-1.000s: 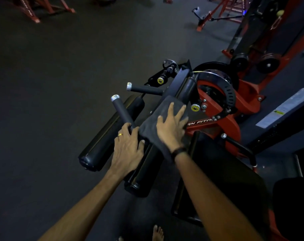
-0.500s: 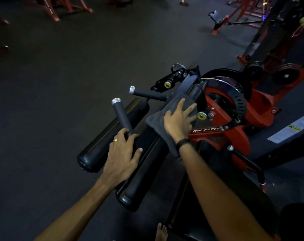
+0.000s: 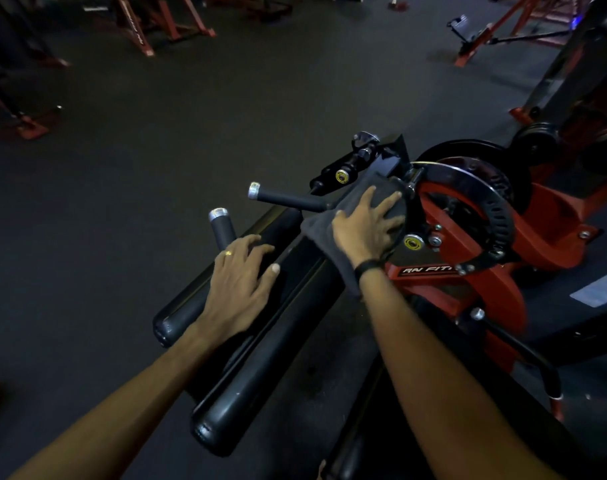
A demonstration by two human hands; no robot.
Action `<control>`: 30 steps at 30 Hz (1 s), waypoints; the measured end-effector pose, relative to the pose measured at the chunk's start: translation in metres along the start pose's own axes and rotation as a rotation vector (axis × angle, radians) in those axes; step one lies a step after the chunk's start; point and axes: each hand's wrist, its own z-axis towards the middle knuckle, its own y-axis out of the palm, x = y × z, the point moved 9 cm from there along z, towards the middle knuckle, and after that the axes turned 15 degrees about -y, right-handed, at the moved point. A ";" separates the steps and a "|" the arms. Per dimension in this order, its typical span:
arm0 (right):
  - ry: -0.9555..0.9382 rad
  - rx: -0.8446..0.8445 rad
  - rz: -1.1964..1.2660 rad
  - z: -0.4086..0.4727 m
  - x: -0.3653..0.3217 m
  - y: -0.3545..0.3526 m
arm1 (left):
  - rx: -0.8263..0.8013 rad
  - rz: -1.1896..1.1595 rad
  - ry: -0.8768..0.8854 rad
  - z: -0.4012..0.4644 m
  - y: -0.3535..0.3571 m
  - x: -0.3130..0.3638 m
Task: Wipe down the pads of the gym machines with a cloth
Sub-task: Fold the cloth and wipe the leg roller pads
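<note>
Two long black roller pads lie side by side on a red and black gym machine: the nearer pad and the farther pad. My right hand presses a dark grey cloth flat against the far end of the nearer pad, beside the red pivot. The cloth hangs down under my wrist. My left hand rests with fingers spread across the pads, just below a black grip handle. A second grip handle sticks out left of the cloth.
The machine's red frame and chrome perforated selector arc sit right of my right hand. Black weight plates and more red machine frames stand at the back. Dark rubber floor spreads to the left.
My right hand has slid the cloth up along the nearer pad toward the pivot. My left hand has let go of the grip handle and now lies flat on the pads.
</note>
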 end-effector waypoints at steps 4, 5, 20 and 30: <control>0.014 0.035 -0.079 -0.004 -0.007 -0.008 | -0.008 0.162 0.025 0.023 0.025 0.015; -0.019 0.036 -0.093 -0.027 -0.014 -0.001 | -0.021 0.201 0.031 0.027 0.032 0.017; 0.009 0.149 0.236 0.021 0.034 -0.008 | -0.089 0.199 -0.011 0.042 0.055 0.014; 0.060 0.324 0.649 0.053 0.075 0.003 | -0.138 0.217 0.031 0.040 0.060 0.019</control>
